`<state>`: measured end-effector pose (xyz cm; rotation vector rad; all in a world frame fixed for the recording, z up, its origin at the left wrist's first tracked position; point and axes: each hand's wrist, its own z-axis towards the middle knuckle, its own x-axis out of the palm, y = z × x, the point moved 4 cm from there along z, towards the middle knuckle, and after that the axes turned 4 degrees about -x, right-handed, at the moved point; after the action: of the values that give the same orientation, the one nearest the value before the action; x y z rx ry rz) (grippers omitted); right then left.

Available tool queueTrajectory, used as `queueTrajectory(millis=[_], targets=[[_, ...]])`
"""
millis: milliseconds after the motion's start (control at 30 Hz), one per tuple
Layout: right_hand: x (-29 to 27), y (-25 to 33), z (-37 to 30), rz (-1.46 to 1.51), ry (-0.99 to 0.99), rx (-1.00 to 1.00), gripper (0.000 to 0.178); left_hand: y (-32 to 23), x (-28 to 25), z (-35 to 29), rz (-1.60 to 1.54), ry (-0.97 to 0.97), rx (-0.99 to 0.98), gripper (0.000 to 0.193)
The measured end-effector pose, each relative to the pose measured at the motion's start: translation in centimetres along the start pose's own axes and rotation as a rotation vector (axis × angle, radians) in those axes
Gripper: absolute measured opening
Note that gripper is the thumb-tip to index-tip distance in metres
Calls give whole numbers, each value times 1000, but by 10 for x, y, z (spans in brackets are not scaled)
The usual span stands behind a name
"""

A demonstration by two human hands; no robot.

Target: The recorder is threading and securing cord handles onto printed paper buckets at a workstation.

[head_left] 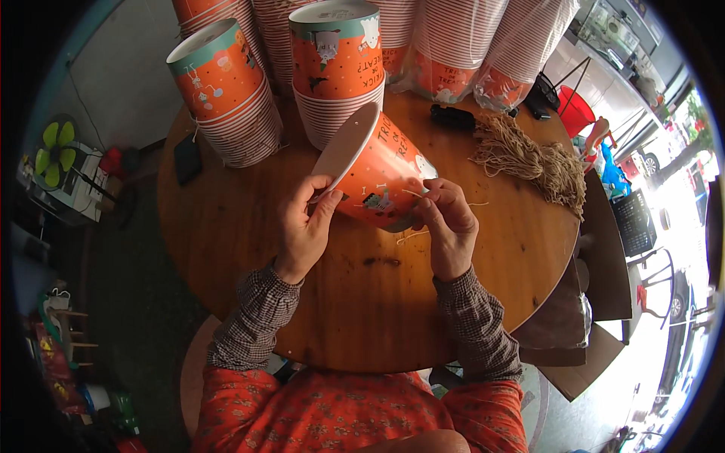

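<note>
An orange paper bucket (377,177) with cartoon prints and a white inside is held tilted above the table, its mouth turned up and to the left. My left hand (306,230) grips it at the rim, thumb outside and fingers partly hidden behind. Close to the bucket's base, my right hand (451,226) pinches a thin beige string (411,235) between thumb and fingers. Loose string ends stick out on both sides of those fingertips. Whether the string passes through the bucket wall I cannot tell.
Stacks of nested paper buckets (337,64) stand along the far side of the round wooden table (362,302), some in clear plastic bags (461,38). A bundle of beige strings (529,155) lies at the right. A dark phone-like object (187,158) sits at the left edge. Cardboard (574,370) is beside the table.
</note>
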<state>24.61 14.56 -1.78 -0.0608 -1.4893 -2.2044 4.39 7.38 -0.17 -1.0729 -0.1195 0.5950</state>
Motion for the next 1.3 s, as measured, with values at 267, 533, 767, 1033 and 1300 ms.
queueTrajectory(millis=[267,533,767,1033,1300], targets=[[16,1,-2,-37,15,-43,6,-3,2,-7,-3,32,-8,16],[7,-13,9,20,-34,-42,8,-14,13,-14,119,322,182,55],[19,-9,-3,-143,73,-153,7,-10,3,-13,164,173,166,37],[28,-1,-10,-373,164,-242,13,-7,-4,-8,4,139,92,34],[61,19,-25,-639,465,-616,22,-15,-1,-11,59,183,96,33]])
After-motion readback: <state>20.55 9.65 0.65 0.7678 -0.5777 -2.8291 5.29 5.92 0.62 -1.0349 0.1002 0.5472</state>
